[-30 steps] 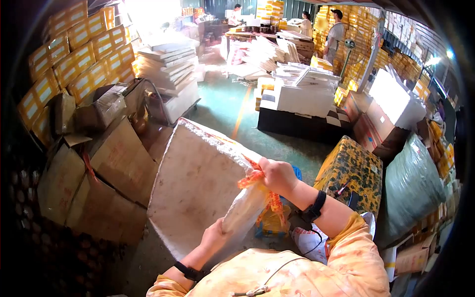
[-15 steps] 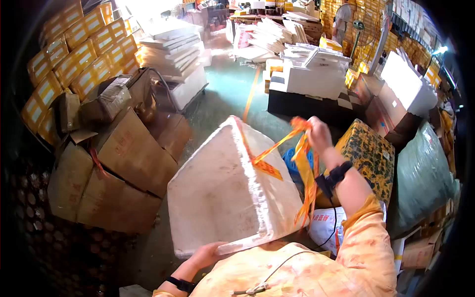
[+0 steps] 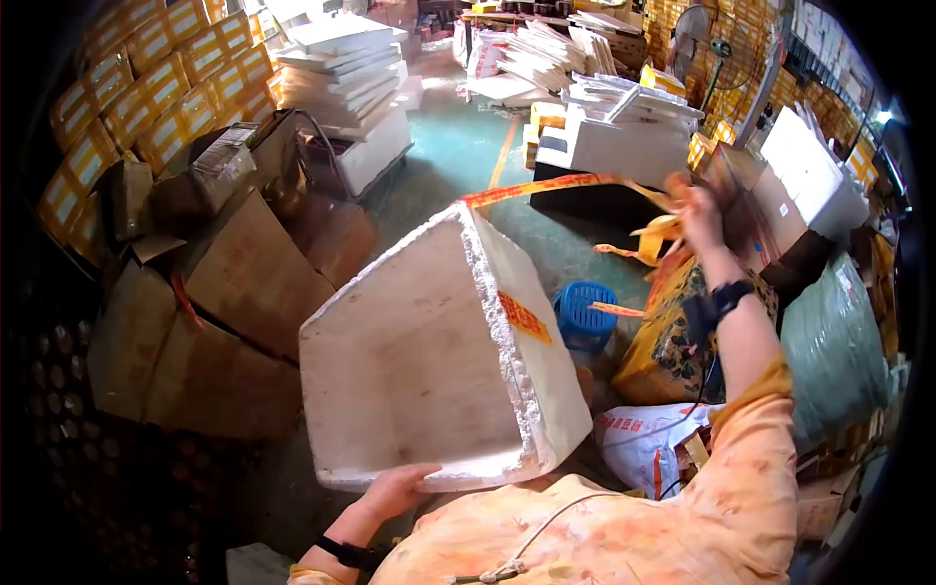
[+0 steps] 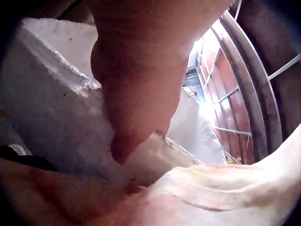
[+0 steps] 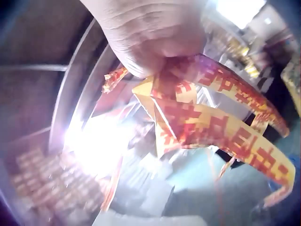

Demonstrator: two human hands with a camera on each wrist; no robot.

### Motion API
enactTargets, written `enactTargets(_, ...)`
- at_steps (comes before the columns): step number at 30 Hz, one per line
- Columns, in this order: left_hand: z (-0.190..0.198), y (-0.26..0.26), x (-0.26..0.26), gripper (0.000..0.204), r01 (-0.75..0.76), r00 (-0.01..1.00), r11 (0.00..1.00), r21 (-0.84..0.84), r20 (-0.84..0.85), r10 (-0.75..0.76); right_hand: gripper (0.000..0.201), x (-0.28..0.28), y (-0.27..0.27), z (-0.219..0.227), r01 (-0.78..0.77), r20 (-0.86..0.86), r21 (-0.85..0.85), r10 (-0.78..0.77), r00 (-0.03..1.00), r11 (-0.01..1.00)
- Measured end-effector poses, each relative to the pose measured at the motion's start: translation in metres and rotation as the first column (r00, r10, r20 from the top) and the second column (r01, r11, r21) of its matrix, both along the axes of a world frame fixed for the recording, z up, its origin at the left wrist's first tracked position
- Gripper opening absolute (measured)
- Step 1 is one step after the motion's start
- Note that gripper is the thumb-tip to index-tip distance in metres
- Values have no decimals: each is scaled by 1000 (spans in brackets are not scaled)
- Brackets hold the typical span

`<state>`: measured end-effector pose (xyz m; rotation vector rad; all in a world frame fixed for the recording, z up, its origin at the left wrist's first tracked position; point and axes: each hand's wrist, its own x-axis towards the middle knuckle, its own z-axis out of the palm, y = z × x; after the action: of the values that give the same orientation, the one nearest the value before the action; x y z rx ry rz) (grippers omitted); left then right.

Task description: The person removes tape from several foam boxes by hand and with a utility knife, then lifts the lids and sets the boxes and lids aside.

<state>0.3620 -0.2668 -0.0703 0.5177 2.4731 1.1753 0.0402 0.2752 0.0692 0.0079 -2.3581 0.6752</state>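
Note:
A white foam box (image 3: 409, 361) is tilted against the person's front, its open side facing up and left, one rim rough and crumbly. At the near edge my left hand (image 3: 398, 487) grips the rim, fingers over the inside. My right hand (image 3: 700, 219) is raised to the right and pinches a bunch of yellow-and-red printed tape (image 5: 211, 125). One strip (image 3: 556, 185) stretches from there to the box's top corner, while loose ends dangle below the hand. A short piece of tape (image 3: 525, 317) sticks to the box's right side.
Flattened brown cartons (image 3: 234, 302) lean at the left. A blue plastic basket (image 3: 585, 317) stands right of the box, near a patterned yellow-and-black box (image 3: 653, 361) and a white printed sack (image 3: 648, 439). Stacked foam lids (image 3: 341, 88) rise farther back.
My right hand has pulled away from the box, up and to the right, drawing tape off its side. My left hand has shifted along to the near rim as the box turned.

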Motion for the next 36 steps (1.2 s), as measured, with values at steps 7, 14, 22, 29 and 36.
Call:
enactTargets(7, -30, -10, -15, 36, 2, 993, 984, -177, -119, -23, 27, 45, -193, -61, -408, 501, -524, 658, 562, 748)
enactTargets(14, -55, -6, -14, 24, -14, 938, 923, -385, -325, -121, 65, 56, -252, -99, -346, 902, 32, 122, 413, 938)
enactTargets(22, -56, -20, -37, 59, -55, 991, 952, -300, -131, 16, 42, 71, -259, -147, -276, 601, 91, 169, 781, 957)
enactTargets(29, 18, 0, -120, 75, -601, 798, -205, 773, 597, -86, 49, 120, -286, -127, -585, 282, 287, 516, 809, 759)
enactTargets(36, 12, 5, -143, 49, -774, 440, -512, 372, 898, -13, 51, 133, -292, -124, -713, 404, 310, 592, 697, 629)
